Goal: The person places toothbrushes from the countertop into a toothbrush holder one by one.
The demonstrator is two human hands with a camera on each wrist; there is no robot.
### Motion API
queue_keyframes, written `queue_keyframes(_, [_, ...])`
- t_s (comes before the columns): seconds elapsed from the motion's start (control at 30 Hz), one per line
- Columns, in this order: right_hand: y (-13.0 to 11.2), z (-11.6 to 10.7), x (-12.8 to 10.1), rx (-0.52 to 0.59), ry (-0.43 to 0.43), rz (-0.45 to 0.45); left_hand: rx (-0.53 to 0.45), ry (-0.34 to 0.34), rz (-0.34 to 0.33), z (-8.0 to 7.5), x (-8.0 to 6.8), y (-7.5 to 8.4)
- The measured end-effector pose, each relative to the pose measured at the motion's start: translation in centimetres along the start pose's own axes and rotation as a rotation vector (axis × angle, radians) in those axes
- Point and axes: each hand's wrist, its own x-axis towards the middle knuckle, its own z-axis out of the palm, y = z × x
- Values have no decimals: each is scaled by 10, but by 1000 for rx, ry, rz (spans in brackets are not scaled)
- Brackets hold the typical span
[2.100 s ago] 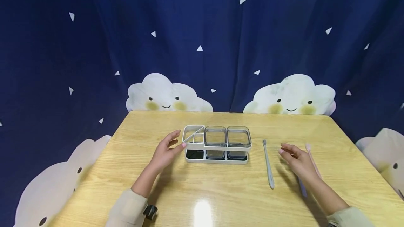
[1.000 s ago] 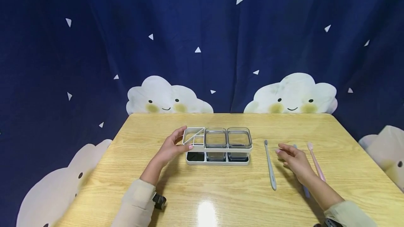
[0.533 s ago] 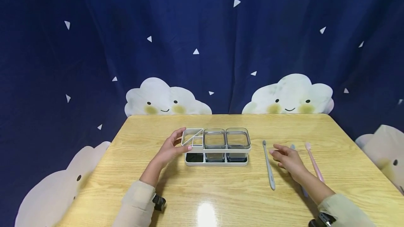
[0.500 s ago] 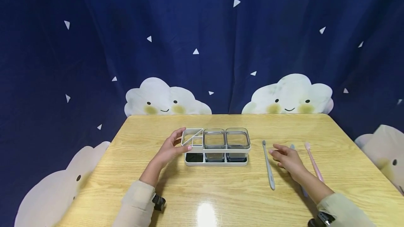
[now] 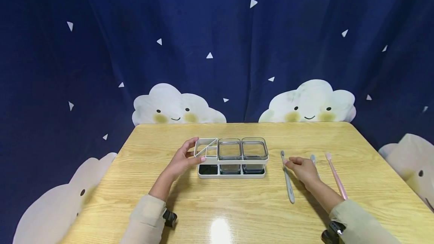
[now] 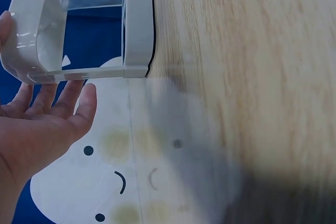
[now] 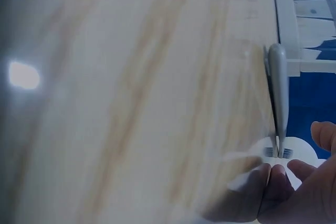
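My left hand (image 5: 178, 164) holds the left end of a white toothbrush holder (image 5: 208, 160), thumb in front and the other fingers at its side and back. Two clear square cups (image 5: 230, 150) stand in the holder beside its divided section. In the left wrist view, the fingertips (image 6: 86, 98) meet the holder's end wall. Over the table, my right hand (image 5: 304, 170) is at the neck of a grey toothbrush (image 5: 289, 187). Its thumb (image 7: 323, 135) and fingers stand apart around the brush head in the right wrist view, not closed on it.
A blue toothbrush (image 5: 313, 158), partly hidden behind the right hand, and a pink toothbrush (image 5: 336, 176) lie to its right on the wooden table (image 5: 251, 210). A dark blue curtain (image 5: 190, 48) with clouds hangs behind the table.
My left hand has come right and taken hold of the holder's left end. The right hand has moved left to the grey toothbrush, uncovering more of the pink one.
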Motion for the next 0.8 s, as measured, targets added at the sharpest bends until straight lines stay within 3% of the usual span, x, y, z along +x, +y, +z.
queue_keyframes(0.2, [-1, 3, 2, -18, 26, 36, 24, -38, 15, 4, -9, 19])
queue_keyframes(0.47, [-6, 14, 5, -131, 104, 40, 28, 8, 32, -1, 2, -6])
queue_keyframes(0.8, [-7, 17, 5, -227, 136, 60, 25, 17, 19, 2, 2, -6])
